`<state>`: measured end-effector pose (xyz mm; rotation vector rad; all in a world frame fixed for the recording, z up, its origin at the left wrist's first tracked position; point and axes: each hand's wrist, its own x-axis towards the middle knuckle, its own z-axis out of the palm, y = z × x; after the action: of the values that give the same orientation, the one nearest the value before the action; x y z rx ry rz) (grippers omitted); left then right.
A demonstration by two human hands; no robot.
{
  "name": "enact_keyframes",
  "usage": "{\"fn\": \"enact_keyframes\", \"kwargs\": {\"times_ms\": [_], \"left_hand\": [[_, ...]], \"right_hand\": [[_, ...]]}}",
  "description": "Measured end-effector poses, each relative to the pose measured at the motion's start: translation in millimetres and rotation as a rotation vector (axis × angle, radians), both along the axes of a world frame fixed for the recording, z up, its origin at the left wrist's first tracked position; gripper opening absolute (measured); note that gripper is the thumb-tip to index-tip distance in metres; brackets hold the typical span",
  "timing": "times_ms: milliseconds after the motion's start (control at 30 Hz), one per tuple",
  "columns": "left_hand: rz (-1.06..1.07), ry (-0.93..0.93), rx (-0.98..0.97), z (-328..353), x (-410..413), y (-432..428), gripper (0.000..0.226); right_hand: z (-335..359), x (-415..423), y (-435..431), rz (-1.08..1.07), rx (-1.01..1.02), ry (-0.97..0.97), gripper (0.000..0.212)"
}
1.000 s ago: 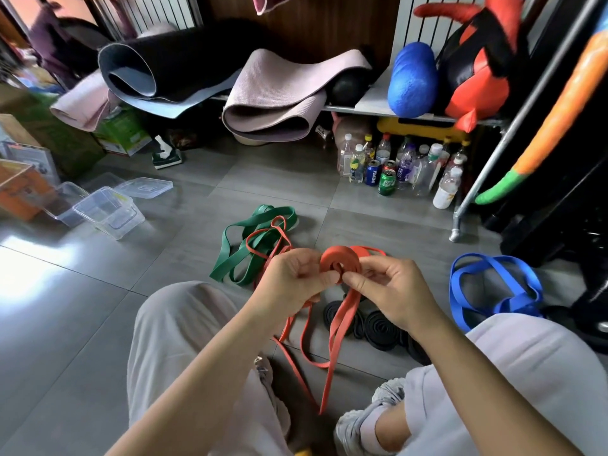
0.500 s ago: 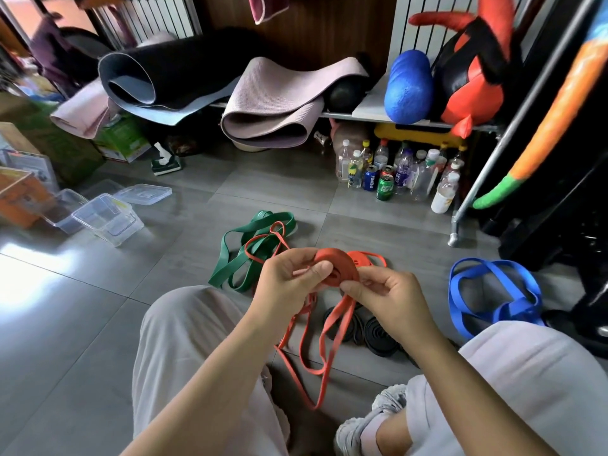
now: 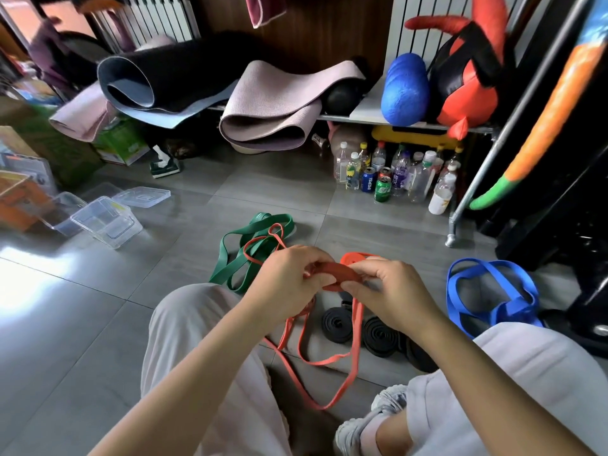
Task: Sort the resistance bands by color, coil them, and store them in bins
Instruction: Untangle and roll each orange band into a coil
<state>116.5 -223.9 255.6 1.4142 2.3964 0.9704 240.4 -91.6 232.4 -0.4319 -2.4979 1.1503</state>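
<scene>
A far blue can (image 3: 368, 184) reads "PEPSI". The left hand (image 3: 289, 278) and right hand (image 3: 391, 287) each pinch the flat orange-red rubber resistance band (image 3: 335, 274), grips clenched on its coil.

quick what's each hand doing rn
Left hand: closed, pinching the orange band coil.
Right hand: closed, pinching the same coil's other side.

"PEPSI" on blue can (image 3: 368, 184)
</scene>
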Motion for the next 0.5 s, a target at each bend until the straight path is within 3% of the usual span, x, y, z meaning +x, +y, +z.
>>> {"fn": "enact_keyframes", "kwargs": {"times_ms": [67, 167, 333, 500], "left_hand": [[0.054, -0.129, 0.078, 2, -1, 1, 0.016], [0.141, -0.386, 0.266, 3, 1, 2, 0.032], [0.169, -0.778, 0.551, -5, 11, 8, 0.015], [0.134, -1.183, 0.648, -10, 25, 12, 0.014]], "right_hand": [[3, 0, 0, -0.039, -0.121, 0.063, 0.02], [4, 0, 1, -0.093, -0.275, 0.129, 0.031], [2, -3, -5, -0.13, -0.458, 0.252, 0.02], [2, -7, -2, -0.159, -0.504, 0.294, 0.013]]}}
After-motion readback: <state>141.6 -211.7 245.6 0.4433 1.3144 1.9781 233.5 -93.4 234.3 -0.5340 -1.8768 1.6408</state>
